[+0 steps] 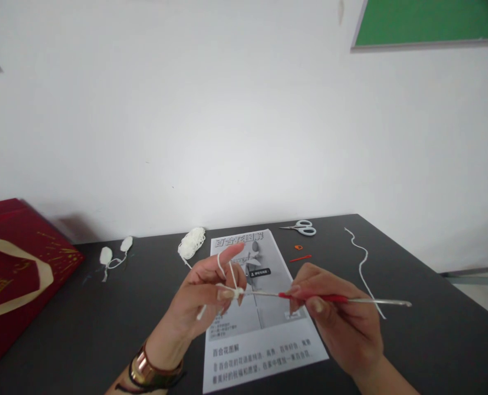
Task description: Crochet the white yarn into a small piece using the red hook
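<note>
Head view: the left hand (205,299) is raised over the sheet (260,329) on the desk (433,340), with white yarn (227,274) looped over the outstretched forefinger and the grip pinching a small knot of it between thumb and middle finger. The right hand (342,323) has its grip pressed on the red middle of the hook (322,298), thumb and forefinger closed around it.

To do this stitch well, I judge the yarn should stay taut over the forefinger while the hook tip works in close to the pinch (slack would let the loop slip).

The hook lies nearly level, its long axis running 3 to 9 o'clock, working tip at 9 o'clock meeting the knot. A skein (191,242) lies at 12 o'clock from the left hand, scissors (302,227) at 1 o'clock.
</note>
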Motion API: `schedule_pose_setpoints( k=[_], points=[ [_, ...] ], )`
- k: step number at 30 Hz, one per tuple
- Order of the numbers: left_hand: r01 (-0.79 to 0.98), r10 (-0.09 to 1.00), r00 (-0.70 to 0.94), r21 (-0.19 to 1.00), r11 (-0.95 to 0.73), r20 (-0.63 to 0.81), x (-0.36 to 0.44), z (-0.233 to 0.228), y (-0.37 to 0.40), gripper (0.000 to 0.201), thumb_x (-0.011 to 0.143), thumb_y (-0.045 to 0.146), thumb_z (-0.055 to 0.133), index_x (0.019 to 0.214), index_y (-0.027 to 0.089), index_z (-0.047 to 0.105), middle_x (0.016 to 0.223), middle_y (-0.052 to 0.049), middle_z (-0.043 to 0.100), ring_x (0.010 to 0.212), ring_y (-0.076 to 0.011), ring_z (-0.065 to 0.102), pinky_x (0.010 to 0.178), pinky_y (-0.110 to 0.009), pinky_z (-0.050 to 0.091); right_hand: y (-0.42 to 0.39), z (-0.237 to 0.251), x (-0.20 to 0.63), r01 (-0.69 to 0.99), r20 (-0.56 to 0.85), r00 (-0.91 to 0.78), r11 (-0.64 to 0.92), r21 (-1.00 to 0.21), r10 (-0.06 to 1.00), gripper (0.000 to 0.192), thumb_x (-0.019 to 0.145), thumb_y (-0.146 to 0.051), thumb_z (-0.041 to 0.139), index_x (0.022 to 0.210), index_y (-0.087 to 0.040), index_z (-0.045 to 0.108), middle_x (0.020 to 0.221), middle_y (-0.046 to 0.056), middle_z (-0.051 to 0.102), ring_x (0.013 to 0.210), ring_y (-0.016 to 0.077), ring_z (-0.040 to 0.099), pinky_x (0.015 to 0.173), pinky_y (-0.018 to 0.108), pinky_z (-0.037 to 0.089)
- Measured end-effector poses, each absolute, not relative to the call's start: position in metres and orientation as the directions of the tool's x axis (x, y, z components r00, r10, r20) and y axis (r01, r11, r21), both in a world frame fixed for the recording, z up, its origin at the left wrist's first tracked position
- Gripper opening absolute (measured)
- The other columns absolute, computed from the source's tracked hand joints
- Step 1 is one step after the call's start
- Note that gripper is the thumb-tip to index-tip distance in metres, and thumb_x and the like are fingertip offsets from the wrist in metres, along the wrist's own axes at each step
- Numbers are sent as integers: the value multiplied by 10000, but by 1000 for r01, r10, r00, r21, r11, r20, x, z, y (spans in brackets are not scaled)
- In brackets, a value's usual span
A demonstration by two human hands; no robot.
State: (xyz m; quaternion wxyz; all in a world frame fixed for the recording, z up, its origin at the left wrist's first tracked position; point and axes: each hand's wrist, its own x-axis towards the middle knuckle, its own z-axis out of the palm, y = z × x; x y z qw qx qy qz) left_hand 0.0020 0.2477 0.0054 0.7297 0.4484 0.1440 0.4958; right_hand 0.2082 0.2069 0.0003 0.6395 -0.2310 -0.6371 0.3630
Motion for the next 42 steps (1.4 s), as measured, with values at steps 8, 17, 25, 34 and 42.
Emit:
schedule_pose_setpoints(
  k=[8, 17, 25, 34, 42],
  points=[
    [-508, 829, 496, 861, 36, 258, 1, 0, 249, 486, 708, 138, 684, 1173, 273, 658, 668, -23, 577, 604, -129, 442, 484, -235, 291, 225, -1, 198, -563, 270, -38, 202, -801, 962, 158, 812, -282, 655, 747, -157, 725, 568, 16, 641, 448, 95, 559, 417, 188, 476],
    [-590, 877, 410, 806, 45, 251, 10, 2, 245, 527, 684, 131, 681, 1199, 238, 641, 581, 5, 510, 610, -136, 442, 530, -239, 331, 231, -2, 190, -675, 113, -46, 52, -736, 993, 152, 754, -285, 719, 728, -135, 712, 564, 4, 653, 444, 79, 549, 436, 179, 526],
    [-607, 873, 443, 784, 127, 201, 11, 6, 241, 529, 687, 153, 675, 1213, 184, 630, 609, 10, 484, 622, -124, 418, 593, -260, 313, 227, 3, 194, -620, 164, -46, 101, -778, 985, 151, 765, -285, 705, 720, -141, 712, 547, 7, 656, 468, 96, 596, 474, 176, 514],
    [-498, 841, 465, 867, -9, 276, 8, 3, 241, 529, 772, 175, 671, 1286, 232, 562, 670, 3, 546, 620, -125, 477, 579, -282, 294, 228, 1, 191, -656, 111, -39, 58, -752, 993, 163, 753, -282, 718, 707, -126, 707, 550, 5, 652, 447, 84, 578, 448, 171, 525],
    [-610, 864, 470, 774, 167, 183, 11, 4, 241, 581, 717, 112, 680, 1282, 186, 563, 642, 12, 542, 578, -115, 486, 533, -262, 285, 230, -5, 184, -729, -92, -115, -147, -669, 989, 183, 710, -269, 755, 694, -95, 700, 503, -20, 601, 390, 47, 493, 393, 166, 530]
  ],
)
